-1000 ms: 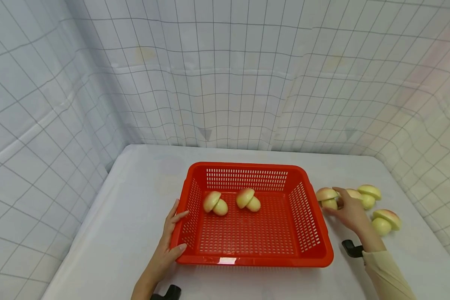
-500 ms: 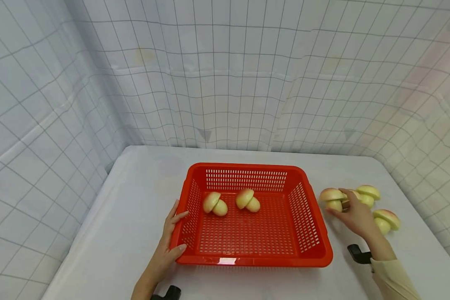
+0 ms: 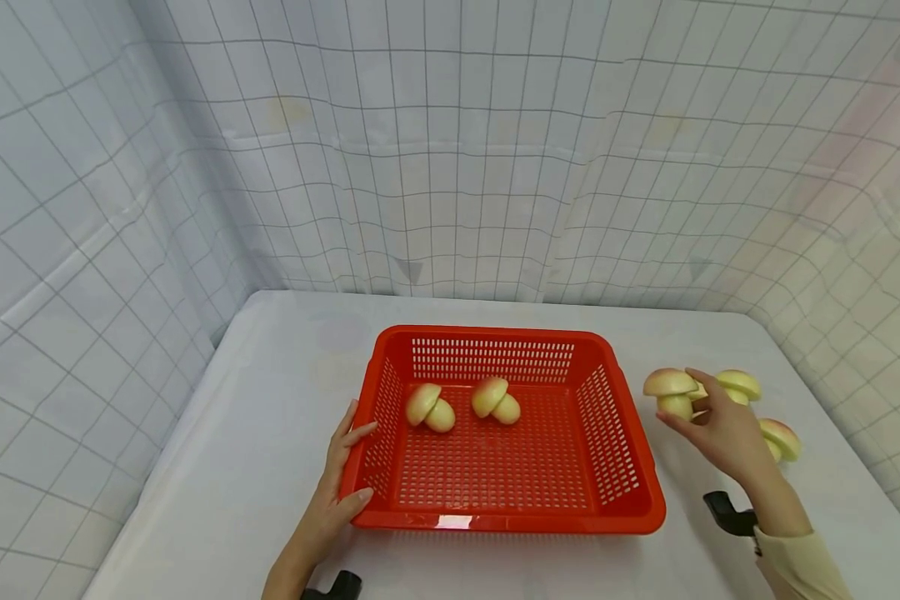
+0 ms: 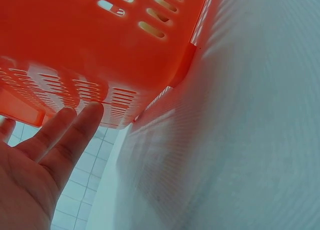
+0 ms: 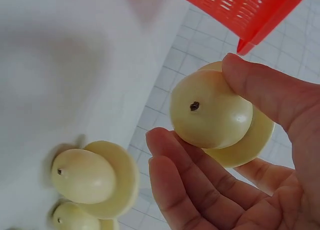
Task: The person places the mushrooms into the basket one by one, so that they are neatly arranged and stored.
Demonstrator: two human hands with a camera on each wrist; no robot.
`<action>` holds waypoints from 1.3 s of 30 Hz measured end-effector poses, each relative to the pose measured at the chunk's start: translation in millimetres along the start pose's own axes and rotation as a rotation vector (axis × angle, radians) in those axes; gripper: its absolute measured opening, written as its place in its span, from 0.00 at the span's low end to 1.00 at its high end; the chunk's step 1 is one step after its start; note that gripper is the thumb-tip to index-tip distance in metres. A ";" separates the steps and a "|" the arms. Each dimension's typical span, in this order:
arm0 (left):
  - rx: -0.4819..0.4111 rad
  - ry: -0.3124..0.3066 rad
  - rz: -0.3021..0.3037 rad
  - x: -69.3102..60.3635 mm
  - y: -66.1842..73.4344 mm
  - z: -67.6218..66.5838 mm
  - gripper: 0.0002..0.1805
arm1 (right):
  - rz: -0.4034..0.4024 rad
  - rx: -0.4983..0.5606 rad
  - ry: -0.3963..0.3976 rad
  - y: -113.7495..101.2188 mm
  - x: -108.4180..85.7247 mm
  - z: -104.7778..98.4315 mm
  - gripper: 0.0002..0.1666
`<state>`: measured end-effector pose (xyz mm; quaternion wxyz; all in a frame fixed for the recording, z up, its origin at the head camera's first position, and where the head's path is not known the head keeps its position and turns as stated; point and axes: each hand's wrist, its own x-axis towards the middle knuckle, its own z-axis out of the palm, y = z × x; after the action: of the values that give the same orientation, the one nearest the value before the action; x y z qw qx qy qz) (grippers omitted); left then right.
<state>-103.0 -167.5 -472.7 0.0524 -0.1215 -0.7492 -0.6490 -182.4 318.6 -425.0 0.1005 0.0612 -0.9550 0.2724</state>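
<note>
At the red plastic basket's [image 3: 528, 522] left side, my left hand [image 3: 328, 508] grips the rim, thumb and a finger over it. In the left wrist view, other fingers [image 4: 75, 135] lie straight against the basket's outer wall. My right hand [image 3: 727, 437] holds a model mushroom [image 3: 672, 393] right of the basket, cap up in the head view. The right wrist view shows this pale yellow mushroom [image 5: 210, 110] pinched between thumb and fingers, the dark-dotted end of its stem facing the camera. Inside the basket lie two similar mushrooms, one at left [image 3: 431, 408] and another [image 3: 497, 401] beside it.
More mushrooms lie on the white-covered table [image 3: 255, 433] at right: one at the back [image 3: 738, 385], one nearer [image 3: 780, 439], and one partly hidden behind the right hand. White grid-patterned curtains [image 3: 450, 167] surround the table. Black wrist mounts [image 3: 729, 512] are worn on both arms.
My right hand has shifted slightly right with the mushroom, which now appears lifted off the table. The left hand and the basket stay practically in place.
</note>
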 end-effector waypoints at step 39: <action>0.024 -0.005 0.011 -0.9 -0.5 -0.7 0.39 | -0.148 0.044 0.011 -74.1 17.1 -24.1 0.44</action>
<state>-102.3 -168.3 -473.4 0.0554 -0.1268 -0.7563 -0.6394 -182.5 267.8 -363.5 0.1243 0.1325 -0.9410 0.2855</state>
